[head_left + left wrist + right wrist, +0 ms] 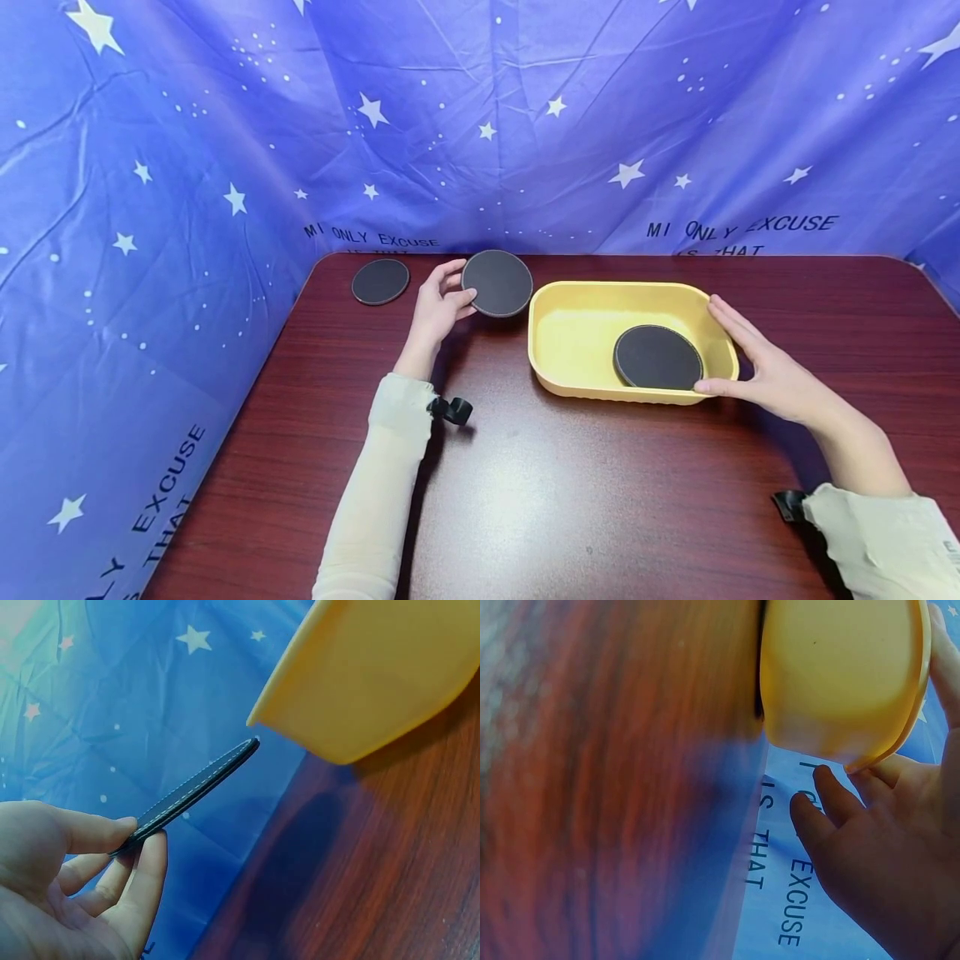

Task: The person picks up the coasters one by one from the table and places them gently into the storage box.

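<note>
My left hand pinches a round black coaster by its left edge, thumb on top and fingers underneath. In the left wrist view this coaster appears nearly edge-on, with pale stitching round its rim, raised above the table. Just right of it stands a yellow bin. Another black coaster lies in the bin's right part. My right hand holds the bin's right end, thumb at the front rim and fingers by the back corner. In the right wrist view, two fingers of this hand stick out past the bin.
A third black coaster lies flat near the table's back left corner. The dark red wooden table ends at a blue curtain with white stars, behind and on the left. Black camera mounts sit on both wrists.
</note>
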A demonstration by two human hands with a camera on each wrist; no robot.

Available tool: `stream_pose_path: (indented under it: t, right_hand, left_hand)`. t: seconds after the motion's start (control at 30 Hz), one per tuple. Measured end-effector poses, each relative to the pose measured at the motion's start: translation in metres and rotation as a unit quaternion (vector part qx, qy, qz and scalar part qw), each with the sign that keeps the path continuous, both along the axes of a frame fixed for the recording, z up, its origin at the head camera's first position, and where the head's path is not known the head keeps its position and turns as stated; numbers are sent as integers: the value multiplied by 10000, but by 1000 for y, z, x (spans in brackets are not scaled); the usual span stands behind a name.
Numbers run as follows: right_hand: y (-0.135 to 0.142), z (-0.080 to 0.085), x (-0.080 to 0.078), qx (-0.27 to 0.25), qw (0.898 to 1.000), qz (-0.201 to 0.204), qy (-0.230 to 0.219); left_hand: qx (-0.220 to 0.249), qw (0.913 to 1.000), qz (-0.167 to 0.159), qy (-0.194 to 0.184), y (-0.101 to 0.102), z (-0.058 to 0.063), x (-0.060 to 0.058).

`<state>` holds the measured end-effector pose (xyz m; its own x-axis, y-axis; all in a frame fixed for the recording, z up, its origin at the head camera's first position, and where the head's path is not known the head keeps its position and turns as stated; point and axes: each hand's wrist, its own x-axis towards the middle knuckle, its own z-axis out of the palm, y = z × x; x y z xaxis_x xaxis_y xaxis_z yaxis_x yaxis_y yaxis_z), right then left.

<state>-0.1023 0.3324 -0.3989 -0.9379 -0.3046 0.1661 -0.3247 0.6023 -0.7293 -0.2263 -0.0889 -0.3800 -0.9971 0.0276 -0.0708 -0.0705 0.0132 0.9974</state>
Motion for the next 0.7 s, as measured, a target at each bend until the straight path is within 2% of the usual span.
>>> stream_pose_path:
  t: [0.43,0.7]
  right_hand:
    - [0,0,-1,27,10000,-17,0]
    - [0,1,-1,34,10000,4,7]
  left_hand:
    - [148,9993,-48,333,3,15,7]
    - [159,9982,-304,491,11,20,14]
